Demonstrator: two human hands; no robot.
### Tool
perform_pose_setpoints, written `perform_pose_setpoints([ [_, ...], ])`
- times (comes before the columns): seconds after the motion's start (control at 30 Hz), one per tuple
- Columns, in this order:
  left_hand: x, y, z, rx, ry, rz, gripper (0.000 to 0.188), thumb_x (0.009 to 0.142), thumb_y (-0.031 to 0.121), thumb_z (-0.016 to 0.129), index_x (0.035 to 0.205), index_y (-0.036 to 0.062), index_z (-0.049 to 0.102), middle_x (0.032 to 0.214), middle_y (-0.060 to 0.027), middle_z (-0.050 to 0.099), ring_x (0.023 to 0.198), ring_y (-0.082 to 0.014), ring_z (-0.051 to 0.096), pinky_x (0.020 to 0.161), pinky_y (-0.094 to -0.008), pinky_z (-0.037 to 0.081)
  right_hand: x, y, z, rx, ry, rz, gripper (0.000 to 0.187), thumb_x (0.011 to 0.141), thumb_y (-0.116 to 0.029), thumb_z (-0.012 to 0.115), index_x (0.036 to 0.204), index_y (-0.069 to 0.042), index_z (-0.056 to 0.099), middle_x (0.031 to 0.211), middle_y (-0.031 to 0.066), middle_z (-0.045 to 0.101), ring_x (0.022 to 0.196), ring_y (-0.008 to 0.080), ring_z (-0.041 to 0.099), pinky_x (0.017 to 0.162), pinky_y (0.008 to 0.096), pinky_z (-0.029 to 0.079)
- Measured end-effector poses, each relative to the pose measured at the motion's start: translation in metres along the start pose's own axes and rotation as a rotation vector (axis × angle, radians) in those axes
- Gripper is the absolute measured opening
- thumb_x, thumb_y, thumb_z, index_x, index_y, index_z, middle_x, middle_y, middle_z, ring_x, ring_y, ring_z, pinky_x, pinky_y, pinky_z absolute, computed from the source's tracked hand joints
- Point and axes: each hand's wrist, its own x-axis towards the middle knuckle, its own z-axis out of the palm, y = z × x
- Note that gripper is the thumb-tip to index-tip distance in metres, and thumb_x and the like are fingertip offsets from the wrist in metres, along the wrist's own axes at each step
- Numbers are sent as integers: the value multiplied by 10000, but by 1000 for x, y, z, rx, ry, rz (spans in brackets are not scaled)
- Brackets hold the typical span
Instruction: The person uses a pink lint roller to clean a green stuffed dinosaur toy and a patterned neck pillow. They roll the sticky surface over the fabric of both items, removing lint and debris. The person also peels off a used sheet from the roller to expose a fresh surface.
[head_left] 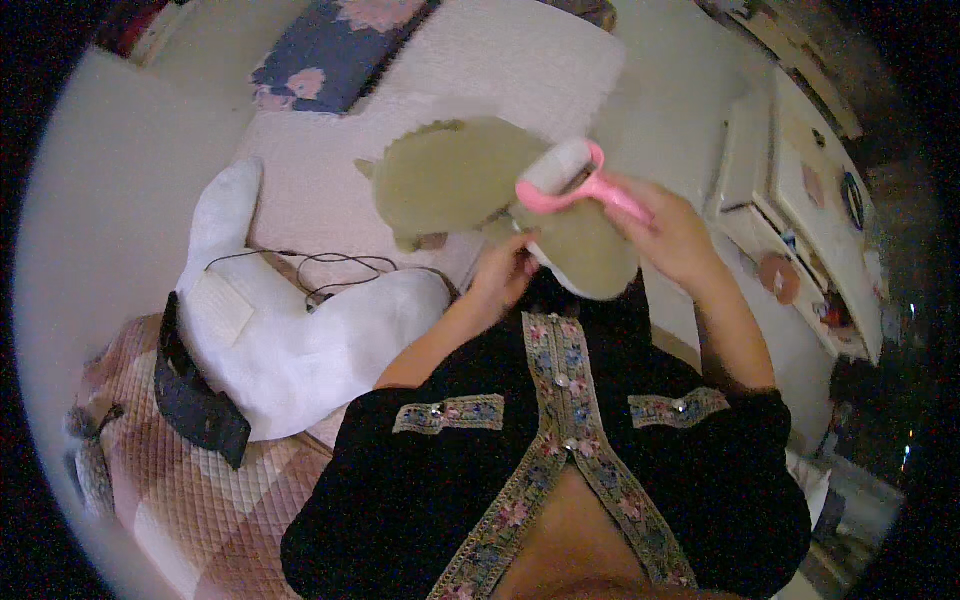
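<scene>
My right hand [672,235] is wrapped round the pink handle of a lint roller [602,188]. The roller's white cylinder lies over a soft olive-green plush item [450,175], near its narrow middle; whether they touch I cannot tell. This item has a large rounded part, a smaller rounded part nearer my body, and a pale edge. My left hand [503,272] grips its edge near the narrow middle, with the fingertips partly hidden.
To the left lies a large white plush piece [330,350] with a dark cable [330,258] across it. A black strap [195,400] and a quilted blanket [200,500] lie beside it. Beneath is a pale rug [310,170]; a white cabinet [800,190] stands right.
</scene>
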Motion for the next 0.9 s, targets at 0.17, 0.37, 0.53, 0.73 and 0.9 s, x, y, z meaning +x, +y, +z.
perform_pose_setpoints([
  [0.17,2,24,17,-25,-112,-1,180,905,102,681,1057,20,630,902,-59,669,717,-159,615,535,-257,472,-25,17,-25,216,180,-74,401,934,-87,676,1330,-66,611,1224,88,678,1114,162,623,946,293,491],
  [0.37,22,17,3,-2,-104,15,173,917,108,654,1055,8,625,928,-82,674,757,-173,639,548,-256,498,-64,40,-21,119,171,-206,424,897,-71,709,1313,-84,624,1140,104,683,1028,213,649,887,301,505],
  [0.53,14,18,15,-34,-40,8,156,911,84,639,1048,11,620,947,-80,673,774,-183,641,542,-262,505,-117,107,-7,-52,96,-34,393,874,-139,733,1259,-133,659,1041,105,688,910,276,669,779,340,531],
  [0.73,-5,2,36,152,-200,-47,230,932,136,626,1117,-1,621,1029,-113,682,913,-214,673,691,-277,584,-167,137,-46,-157,347,137,347,907,-52,687,1250,-96,666,1104,110,671,1006,245,654,883,307,521],
  [0.9,4,-57,31,274,-446,-194,373,928,73,678,1253,-79,574,1262,-162,635,1199,-304,611,1036,-419,525,-137,120,-86,92,654,21,351,958,-74,660,1304,-36,616,1295,113,638,1174,197,597,1006,322,482],
])
